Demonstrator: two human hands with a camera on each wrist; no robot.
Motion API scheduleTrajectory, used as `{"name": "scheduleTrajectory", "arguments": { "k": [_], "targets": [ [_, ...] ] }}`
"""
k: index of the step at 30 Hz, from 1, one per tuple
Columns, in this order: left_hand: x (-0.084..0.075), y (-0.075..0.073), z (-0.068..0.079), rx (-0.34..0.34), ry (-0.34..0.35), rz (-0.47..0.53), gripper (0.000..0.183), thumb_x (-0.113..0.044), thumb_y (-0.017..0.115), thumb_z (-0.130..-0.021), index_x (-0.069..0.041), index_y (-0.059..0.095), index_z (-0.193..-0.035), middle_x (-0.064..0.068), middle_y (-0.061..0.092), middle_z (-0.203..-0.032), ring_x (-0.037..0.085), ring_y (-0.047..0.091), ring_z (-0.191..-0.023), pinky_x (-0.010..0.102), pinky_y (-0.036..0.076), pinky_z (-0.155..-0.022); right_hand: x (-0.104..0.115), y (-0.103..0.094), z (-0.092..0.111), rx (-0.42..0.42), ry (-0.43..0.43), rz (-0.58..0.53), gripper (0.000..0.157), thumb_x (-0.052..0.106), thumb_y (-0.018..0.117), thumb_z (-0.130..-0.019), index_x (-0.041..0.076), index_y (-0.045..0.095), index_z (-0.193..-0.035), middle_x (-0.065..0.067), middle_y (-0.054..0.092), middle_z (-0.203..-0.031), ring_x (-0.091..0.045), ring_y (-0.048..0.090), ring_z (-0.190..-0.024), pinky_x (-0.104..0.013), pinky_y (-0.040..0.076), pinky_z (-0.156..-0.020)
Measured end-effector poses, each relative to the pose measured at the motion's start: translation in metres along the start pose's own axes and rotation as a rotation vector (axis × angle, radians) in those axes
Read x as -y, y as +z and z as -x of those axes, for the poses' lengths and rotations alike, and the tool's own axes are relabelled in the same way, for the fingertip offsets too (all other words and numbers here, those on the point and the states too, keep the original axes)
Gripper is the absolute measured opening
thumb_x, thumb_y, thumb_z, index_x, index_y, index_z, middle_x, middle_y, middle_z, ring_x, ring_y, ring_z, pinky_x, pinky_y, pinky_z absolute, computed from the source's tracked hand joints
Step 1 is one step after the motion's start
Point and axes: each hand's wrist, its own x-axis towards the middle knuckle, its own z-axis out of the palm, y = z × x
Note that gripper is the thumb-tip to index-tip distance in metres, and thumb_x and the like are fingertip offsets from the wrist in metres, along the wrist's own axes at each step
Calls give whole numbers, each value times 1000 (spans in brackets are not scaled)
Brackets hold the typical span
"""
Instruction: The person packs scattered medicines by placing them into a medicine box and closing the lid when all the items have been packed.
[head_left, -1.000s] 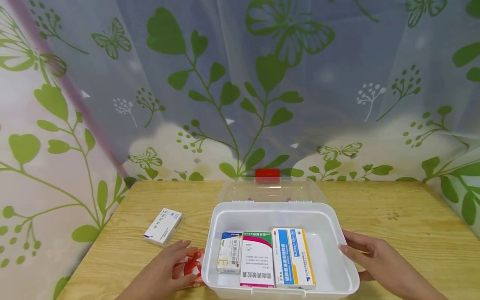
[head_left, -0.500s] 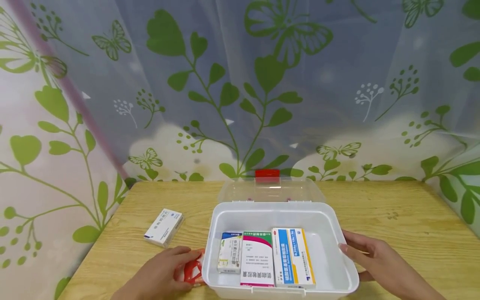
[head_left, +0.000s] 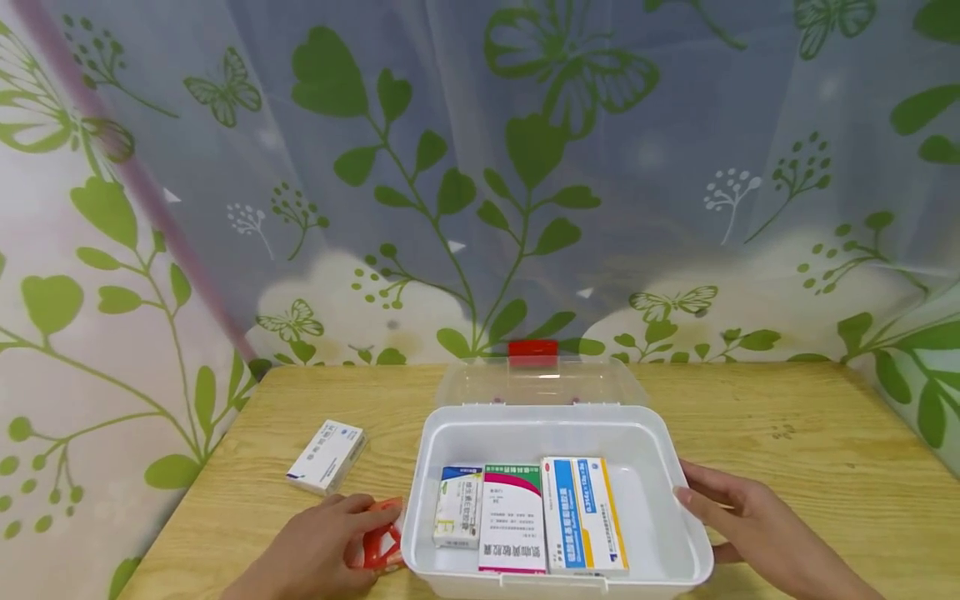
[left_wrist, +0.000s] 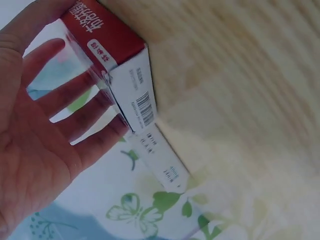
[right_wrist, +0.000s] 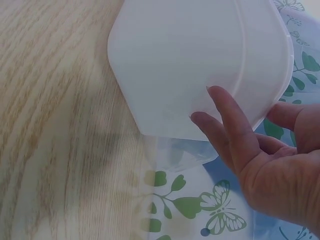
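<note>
Head view: I see the left hand (head_left: 318, 540) gripping a red box (head_left: 382, 543), which it partly covers, beside the white bin (head_left: 643, 521); the right hand (head_left: 750, 518) pinches the bin's side, some fingertips hidden.

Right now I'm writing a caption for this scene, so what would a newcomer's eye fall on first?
Probably the cloth backdrop with its leafy green print, filling the upper head view. Next, the white container, clear lid folded back, holding three medicine boxes low in the middle on the wooden table. Then the red box in the left grip, left of the container.
</note>
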Motion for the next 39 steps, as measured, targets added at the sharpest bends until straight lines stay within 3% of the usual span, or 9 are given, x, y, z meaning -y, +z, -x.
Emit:
{"name": "scheduleTrajectory", "arguments": {
  "k": [4,13,21,26,31,39],
  "targets": [
    [1,-14,5,-82,-7,-49,61,-52,67,-68,-36,51,-124,1,54,-112,20,50,-94,40,45,-73,0,1,-1,-1,-1,3,70,36,52,-88,0,21,-139,-27,31,-135,-28,56,-96,-44,52,-65],
    [5,-66,17,-248,-37,-129,61,-44,74,-64,-35,54,-120,-2,55,-106,13,50,-84,26,41,-53,-1,3,0,-25,12,-1,70,37,53,-87,2,21,-140,-25,29,-136,-28,56,-97,-43,52,-65],
    [-1,-90,14,-380,82,-182,62,-48,70,-67,-34,51,-124,-4,55,-106,12,51,-87,27,46,-59,-3,3,1,-34,-2,-15,69,36,53,-88,2,22,-139,-25,31,-135,-28,57,-95,-43,52,-65],
    [-17,-105,8,-399,134,-199,62,-48,70,-67,-37,50,-124,-7,53,-106,10,49,-86,27,46,-59,-4,4,2,-51,-4,-10,69,37,53,-87,3,23,-139,-25,31,-135,-27,57,-94,-43,52,-65],
    [-38,-118,-1,-382,213,-189,65,-43,70,-68,-39,45,-128,-7,52,-112,11,49,-94,29,47,-67,-4,6,2,-76,4,-5,68,37,53,-87,3,25,-139,-25,33,-134,-27,58,-92,-43,52,-64],
    [-70,-124,-25,-338,372,-222,60,-48,62,-75,-36,42,-130,-2,52,-114,14,49,-97,31,47,-70,-6,5,3,-44,-24,-45,66,34,51,-89,3,23,-140,-25,29,-136,-30,57,-94,-45,51,-65]
  ]
}}
